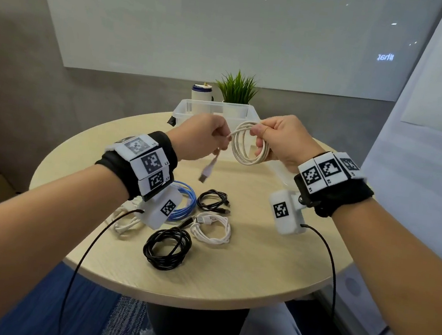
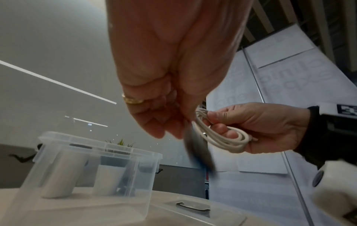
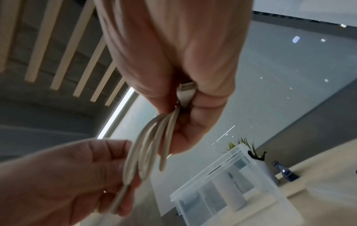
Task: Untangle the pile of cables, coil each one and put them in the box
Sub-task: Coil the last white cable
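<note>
A cream cable [image 1: 246, 148] hangs as a coil of several loops above the round table [image 1: 273, 256]. My right hand [image 1: 278, 140] grips the coil [image 2: 228, 140] at its top and holds a white plug [image 3: 185, 94] in its fist. My left hand [image 1: 204, 138] pinches the cable's loose end [image 3: 125, 180], and the USB plug [image 1: 208, 170] dangles blurred below it. The clear plastic box [image 1: 212, 111] stands open behind both hands. Coiled on the table lie a blue cable [image 1: 185, 202], two black cables [image 1: 166, 246] [image 1: 213, 199] and two white cables [image 1: 211, 228] [image 1: 125, 220].
A potted plant [image 1: 237, 89] and a white canister with a blue band [image 1: 202, 92] stand behind the box. The box lid [image 2: 193, 209] lies on the table to the right of the box. Black wires run from both wrist cameras over the table's near edge.
</note>
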A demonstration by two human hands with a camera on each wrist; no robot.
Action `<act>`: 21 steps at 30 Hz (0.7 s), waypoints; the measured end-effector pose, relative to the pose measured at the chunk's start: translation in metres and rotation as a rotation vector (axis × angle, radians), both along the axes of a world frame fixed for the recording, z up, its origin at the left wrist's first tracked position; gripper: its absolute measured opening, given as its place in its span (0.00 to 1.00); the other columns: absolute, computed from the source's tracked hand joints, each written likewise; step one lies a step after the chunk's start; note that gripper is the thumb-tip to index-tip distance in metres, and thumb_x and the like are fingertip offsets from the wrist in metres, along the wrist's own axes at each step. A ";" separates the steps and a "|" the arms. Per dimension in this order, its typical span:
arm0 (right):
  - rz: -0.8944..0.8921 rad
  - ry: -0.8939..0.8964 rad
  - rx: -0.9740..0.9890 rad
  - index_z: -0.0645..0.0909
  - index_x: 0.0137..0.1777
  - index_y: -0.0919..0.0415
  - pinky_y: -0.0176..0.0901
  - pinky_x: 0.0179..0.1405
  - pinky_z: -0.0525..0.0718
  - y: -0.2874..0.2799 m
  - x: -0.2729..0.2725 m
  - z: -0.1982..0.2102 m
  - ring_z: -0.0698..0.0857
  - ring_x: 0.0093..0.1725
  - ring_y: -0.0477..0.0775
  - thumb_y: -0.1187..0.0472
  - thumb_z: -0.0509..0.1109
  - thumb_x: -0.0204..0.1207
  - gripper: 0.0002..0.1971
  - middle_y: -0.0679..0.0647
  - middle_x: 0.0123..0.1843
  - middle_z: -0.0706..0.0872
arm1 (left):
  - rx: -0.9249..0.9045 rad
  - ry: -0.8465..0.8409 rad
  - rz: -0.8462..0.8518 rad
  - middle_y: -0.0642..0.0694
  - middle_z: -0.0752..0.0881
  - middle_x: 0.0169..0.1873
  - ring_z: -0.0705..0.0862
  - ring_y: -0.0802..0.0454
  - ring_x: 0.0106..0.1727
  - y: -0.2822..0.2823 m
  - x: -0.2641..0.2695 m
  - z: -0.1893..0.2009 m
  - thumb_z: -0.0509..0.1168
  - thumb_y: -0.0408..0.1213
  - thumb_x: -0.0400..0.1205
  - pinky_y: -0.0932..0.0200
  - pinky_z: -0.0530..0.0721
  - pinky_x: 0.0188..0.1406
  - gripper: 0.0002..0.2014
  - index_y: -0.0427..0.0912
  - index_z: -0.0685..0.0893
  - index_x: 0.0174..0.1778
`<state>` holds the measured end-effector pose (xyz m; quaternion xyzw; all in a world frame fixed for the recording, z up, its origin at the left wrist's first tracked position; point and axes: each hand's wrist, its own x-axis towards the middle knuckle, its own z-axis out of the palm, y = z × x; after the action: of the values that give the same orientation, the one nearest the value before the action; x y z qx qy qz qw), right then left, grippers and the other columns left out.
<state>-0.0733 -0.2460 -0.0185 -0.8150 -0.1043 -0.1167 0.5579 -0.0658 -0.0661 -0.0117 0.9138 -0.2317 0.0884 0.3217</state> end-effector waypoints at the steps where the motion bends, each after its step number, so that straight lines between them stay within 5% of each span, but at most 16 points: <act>1: 0.017 0.022 0.042 0.83 0.44 0.67 0.48 0.30 0.89 0.000 -0.001 0.001 0.80 0.20 0.47 0.65 0.64 0.83 0.09 0.56 0.28 0.78 | 0.056 -0.009 0.016 0.52 0.84 0.33 0.80 0.57 0.32 0.002 0.000 0.001 0.67 0.32 0.81 0.74 0.74 0.26 0.01 0.42 0.83 0.45; 6: 0.108 0.112 0.162 0.81 0.42 0.66 0.47 0.31 0.88 0.001 -0.005 0.005 0.79 0.20 0.47 0.65 0.63 0.83 0.09 0.55 0.28 0.77 | 0.063 -0.003 0.084 0.47 0.88 0.34 0.84 0.58 0.29 0.007 -0.001 0.000 0.70 0.32 0.78 0.72 0.79 0.23 0.03 0.42 0.82 0.41; 10: 0.261 0.198 0.192 0.77 0.41 0.66 0.42 0.25 0.87 0.005 -0.010 0.004 0.80 0.20 0.47 0.64 0.60 0.85 0.11 0.56 0.29 0.77 | -0.288 -0.009 0.162 0.41 0.88 0.33 0.88 0.54 0.30 0.007 0.001 -0.001 0.66 0.28 0.80 0.58 0.89 0.37 0.07 0.40 0.78 0.38; 14: 0.309 0.197 0.205 0.75 0.39 0.65 0.42 0.22 0.85 0.012 -0.012 0.002 0.81 0.20 0.46 0.63 0.58 0.86 0.13 0.57 0.33 0.76 | -0.634 0.145 0.070 0.38 0.84 0.32 0.86 0.50 0.29 0.005 -0.001 0.000 0.63 0.26 0.82 0.57 0.90 0.36 0.10 0.39 0.74 0.36; 21: 0.330 0.161 0.243 0.77 0.43 0.64 0.47 0.26 0.88 0.017 -0.009 0.004 0.81 0.21 0.48 0.63 0.59 0.85 0.10 0.61 0.37 0.78 | -0.813 0.352 -0.055 0.44 0.86 0.29 0.85 0.56 0.26 0.000 -0.006 0.001 0.59 0.31 0.86 0.64 0.84 0.25 0.11 0.39 0.76 0.37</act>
<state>-0.0822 -0.2286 -0.0149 -0.7204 -0.1765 0.0298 0.6701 -0.0719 -0.0658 -0.0102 0.7078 -0.1440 0.0066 0.6916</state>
